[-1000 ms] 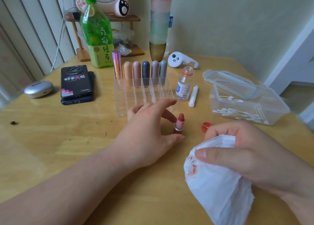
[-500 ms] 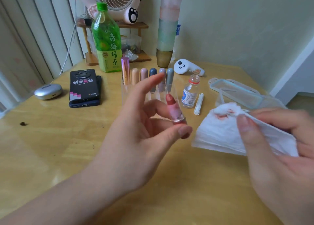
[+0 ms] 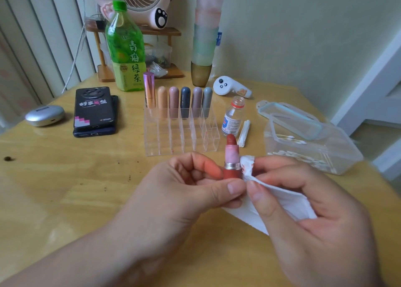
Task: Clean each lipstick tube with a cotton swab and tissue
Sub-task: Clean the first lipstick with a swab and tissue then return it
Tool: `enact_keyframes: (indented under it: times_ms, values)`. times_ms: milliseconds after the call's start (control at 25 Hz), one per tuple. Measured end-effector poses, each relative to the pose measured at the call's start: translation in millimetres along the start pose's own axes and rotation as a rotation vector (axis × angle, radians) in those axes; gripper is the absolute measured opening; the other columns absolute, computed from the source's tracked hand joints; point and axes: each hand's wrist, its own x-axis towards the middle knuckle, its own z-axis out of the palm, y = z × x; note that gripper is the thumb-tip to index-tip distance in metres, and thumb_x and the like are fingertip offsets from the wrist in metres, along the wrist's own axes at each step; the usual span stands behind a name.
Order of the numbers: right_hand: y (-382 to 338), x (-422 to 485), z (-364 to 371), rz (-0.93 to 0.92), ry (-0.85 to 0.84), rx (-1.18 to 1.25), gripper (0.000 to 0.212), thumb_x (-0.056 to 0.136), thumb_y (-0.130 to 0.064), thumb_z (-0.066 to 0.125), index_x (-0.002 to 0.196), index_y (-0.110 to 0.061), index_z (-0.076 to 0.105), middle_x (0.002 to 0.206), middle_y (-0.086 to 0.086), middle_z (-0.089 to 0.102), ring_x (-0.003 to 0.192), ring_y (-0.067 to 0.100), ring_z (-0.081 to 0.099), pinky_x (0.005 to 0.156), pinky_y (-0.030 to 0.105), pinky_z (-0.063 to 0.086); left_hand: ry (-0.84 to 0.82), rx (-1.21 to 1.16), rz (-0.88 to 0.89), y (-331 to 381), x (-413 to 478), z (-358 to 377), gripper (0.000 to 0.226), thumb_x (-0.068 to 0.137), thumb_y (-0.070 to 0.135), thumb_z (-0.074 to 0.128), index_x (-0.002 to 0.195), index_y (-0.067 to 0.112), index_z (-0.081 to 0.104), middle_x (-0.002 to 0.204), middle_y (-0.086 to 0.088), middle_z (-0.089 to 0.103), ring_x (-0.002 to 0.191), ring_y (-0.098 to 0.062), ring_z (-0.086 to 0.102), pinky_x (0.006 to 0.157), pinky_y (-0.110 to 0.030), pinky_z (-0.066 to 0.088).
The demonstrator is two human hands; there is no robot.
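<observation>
The worktop (image 3: 65, 189) is yellow wood with pale grain. The open lipstick (image 3: 232, 156) has a dark red base, a silver ring, a pink sleeve and a red tip. The tissue (image 3: 290, 204) is white with red smears at its top corner. The capped tubes (image 3: 174, 101) in the clear organiser (image 3: 173, 141) run, left to right, shiny pink-gold, orange, dusty pink, dark blue, mauve, grey. The far bottle (image 3: 124, 48) is green; the phone (image 3: 94, 106) black with pink steps.

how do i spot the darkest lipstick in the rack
Find the clear organizer on the table. Six tubes stand in its back row; take the fourth from the left. That navy tube is the only dark one, between a pink-brown tube and a mauve tube.
</observation>
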Motion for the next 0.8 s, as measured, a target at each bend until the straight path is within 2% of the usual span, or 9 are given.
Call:
enact_keyframes:
  times_ms: [80,200,280,320,400,480,560,680,800]
  values:
    - [-2,-1,1,0.051,-0.005,0.059,0.004,0.079,-0.002,0.069,0.077,-0.006,0.067,0.101,0.011,0.072,0.093,0.03,0.072,0.076,0.035,0.059,-0.011,-0.013,-0.015,-1,0,0,0.025,0.056,0.009,0.087,0.075,0.01,0.071,0.076,-0.021,0.073,0.066,-0.03,0.071,0.066,-0.03,0.058]
    - [-10,1,1,0.27,-0.028,0.328,0.013,0.079,-0.014,0.074,0.073,-0.004,0.068,0.107,0.01,0.073,0.098,0.023,0.072,0.081,0.031,0.059,-0.023,-0.016,-0.018,-2,1,-2,0.028,0.057,0.008,0.086,0.082,0.005,0.074,0.082,-0.024,0.073,0.072,-0.031,0.072,0.069,-0.031,0.058]
    - [-6,4,-5,0.506,-0.064,0.614,0.029,0.079,-0.031,0.074,0.074,-0.003,0.07,0.114,0.022,0.069,0.106,0.038,0.067,0.091,0.05,0.054,-0.034,0.005,-0.009,-1,1,-3,0.027,0.059,0.01,0.086,0.083,0.005,0.076,0.084,-0.024,0.074,0.075,-0.029,0.072,0.07,-0.029,0.057]
    - [-3,6,-8,0.636,-0.035,0.762,0.033,0.078,-0.032,0.072,0.075,0.002,0.069,0.116,0.03,0.066,0.106,0.045,0.064,0.093,0.059,0.049,-0.036,0.019,-0.008,-2,0,-3,0.027,0.059,0.011,0.086,0.084,0.005,0.077,0.085,-0.023,0.074,0.076,-0.029,0.072,0.071,-0.029,0.056]
    - [2,13,-12,0.815,-0.019,0.935,0.029,0.081,-0.018,0.063,0.088,0.011,0.061,0.112,0.035,0.06,0.097,0.049,0.06,0.094,0.061,0.043,-0.043,0.047,-0.015,-3,-1,-4,0.028,0.061,0.014,0.085,0.086,0.006,0.078,0.087,-0.022,0.075,0.078,-0.029,0.072,0.073,-0.029,0.056]
    - [2,17,-13,0.868,-0.069,0.926,0.021,0.076,-0.005,0.058,0.092,0.009,0.06,0.099,0.031,0.063,0.083,0.044,0.061,0.08,0.053,0.05,-0.05,0.067,-0.016,-4,-2,-3,0.028,0.063,0.016,0.085,0.088,0.007,0.078,0.087,-0.021,0.075,0.079,-0.028,0.071,0.072,-0.03,0.055]
    - [2,19,-13,0.863,-0.131,0.926,0.015,0.069,0.002,0.063,0.084,0.001,0.064,0.091,0.027,0.067,0.075,0.039,0.064,0.069,0.047,0.054,-0.056,0.07,-0.013,-3,-2,-1,0.026,0.065,0.017,0.084,0.088,0.007,0.077,0.085,-0.02,0.074,0.077,-0.027,0.07,0.069,-0.029,0.055]
    - [4,21,-8,0.841,-0.283,1.084,0.018,0.081,0.005,0.066,0.096,0.001,0.056,0.096,0.026,0.059,0.076,0.035,0.054,0.072,0.048,0.045,-0.053,0.084,-0.032,-1,-4,1,0.019,0.071,0.013,0.083,0.088,0.007,0.077,0.082,-0.023,0.072,0.072,-0.033,0.07,0.062,-0.032,0.056]
    - [7,21,-7,0.862,-0.329,1.047,0.015,0.087,-0.002,0.064,0.1,0.004,0.058,0.105,0.029,0.044,0.073,0.031,0.047,0.072,0.044,0.04,-0.055,0.082,-0.055,0,-5,2,0.017,0.072,0.012,0.079,0.089,0.008,0.077,0.081,-0.025,0.072,0.069,-0.034,0.07,0.066,-0.033,0.057]
